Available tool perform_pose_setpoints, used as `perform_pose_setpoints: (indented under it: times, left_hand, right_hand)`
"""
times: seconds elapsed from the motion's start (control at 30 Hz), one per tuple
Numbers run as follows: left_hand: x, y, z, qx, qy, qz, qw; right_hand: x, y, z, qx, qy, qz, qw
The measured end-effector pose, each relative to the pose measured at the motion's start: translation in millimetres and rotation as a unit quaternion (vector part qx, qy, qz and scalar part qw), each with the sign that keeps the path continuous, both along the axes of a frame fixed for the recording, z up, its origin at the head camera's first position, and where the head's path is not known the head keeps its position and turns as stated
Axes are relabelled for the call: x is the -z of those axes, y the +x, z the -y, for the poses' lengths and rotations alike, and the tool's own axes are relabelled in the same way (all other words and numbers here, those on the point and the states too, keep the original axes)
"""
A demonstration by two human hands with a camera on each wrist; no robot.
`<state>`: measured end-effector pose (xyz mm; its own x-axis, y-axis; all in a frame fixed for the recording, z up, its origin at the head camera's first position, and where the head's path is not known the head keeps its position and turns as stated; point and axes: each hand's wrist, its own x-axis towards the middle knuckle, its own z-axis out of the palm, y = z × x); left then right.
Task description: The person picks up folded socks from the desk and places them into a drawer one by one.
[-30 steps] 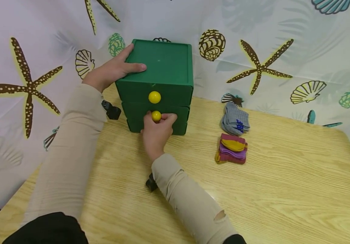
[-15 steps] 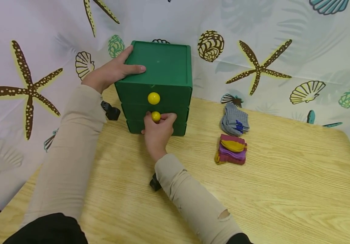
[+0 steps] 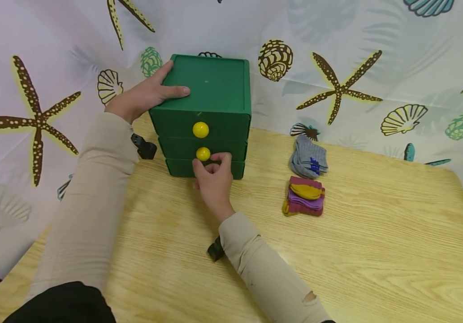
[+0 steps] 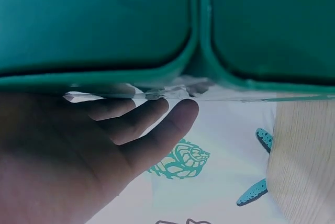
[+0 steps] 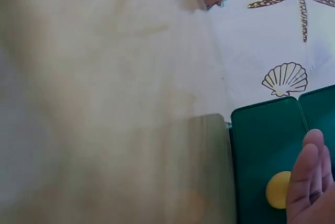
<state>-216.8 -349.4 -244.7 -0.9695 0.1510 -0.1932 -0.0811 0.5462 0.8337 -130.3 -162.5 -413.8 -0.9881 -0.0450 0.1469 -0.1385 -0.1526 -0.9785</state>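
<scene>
A green drawer unit (image 3: 211, 83) stands against the patterned cloth. Its stacked drawer fronts carry yellow knobs, the upper one (image 3: 201, 129) above the middle one (image 3: 203, 154). My left hand (image 3: 148, 94) rests on the unit's left edge, thumb on top; in the left wrist view its fingers (image 4: 157, 135) stretch out beside the green side wall. My right hand (image 3: 215, 181) is just below the middle knob, thumb and forefinger spread and loosely bent in front of the bottom drawer. In the right wrist view a lower yellow knob (image 5: 277, 190) shows beside that hand.
Right of the unit, folded grey socks (image 3: 309, 157) lie on the wooden table (image 3: 360, 251). Folded maroon, yellow and purple socks (image 3: 305, 196) lie closer to me. Behind hangs a white cloth (image 3: 223, 22) with sea-creature prints. Black wrist cameras sit under both wrists.
My right hand has come off the middle knob and shifted slightly down and to the right. The left hand stays on the unit, and the drawers look unmoved.
</scene>
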Motion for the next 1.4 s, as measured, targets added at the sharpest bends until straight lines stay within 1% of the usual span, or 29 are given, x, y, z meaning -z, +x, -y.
perform_pose_setpoints:
  times: [0.1,0.17,0.27,0.37,0.47,0.63,0.77,0.97,1.1,1.4]
  left_hand:
    - [1.7,0.0,2,-0.003,-0.001,0.0,1.0]
    - [2.5,0.0,3,-0.003,-0.001,0.0,1.0]
    - [3.1,-0.4,4,-0.001,0.0,0.001,1.0]
    - [2.6,-0.5,5,0.0,0.0,-0.002,1.0]
    - [1.4,-0.3,4,0.0,0.0,-0.005,1.0]
    - [-1.3,0.2,0,0.004,0.004,-0.009,0.9999]
    - [-4.0,0.0,-2,0.005,0.009,-0.009,0.9999]
    - [-5.8,-1.2,-3,0.012,0.013,-0.015,0.9997]
    - [-5.3,-1.5,-2,0.011,0.019,-0.014,0.9997]
    - [0.8,-4.5,-1,0.0,0.036,-0.005,0.9994]
  right_hand:
    - [7.2,4.0,-2,0.002,0.01,0.036,0.999]
    - [13.7,6.1,-1,0.014,0.007,0.068,0.998]
    - [21.0,8.5,2,0.039,0.0,0.101,0.994]
    - [23.1,10.7,7,0.052,-0.012,0.116,0.992]
    - [21.6,12.4,12,0.059,-0.038,0.126,0.99]
    - [22.3,7.7,22,0.074,-0.091,0.132,0.984]
    - [23.1,-0.2,26,0.085,-0.104,0.13,0.982]
    - [21.1,-5.1,31,0.115,-0.086,0.131,0.981]
    - [21.0,-6.5,35,0.131,-0.071,0.13,0.98]
    - [26.6,-2.5,37,0.146,-0.042,0.134,0.979]
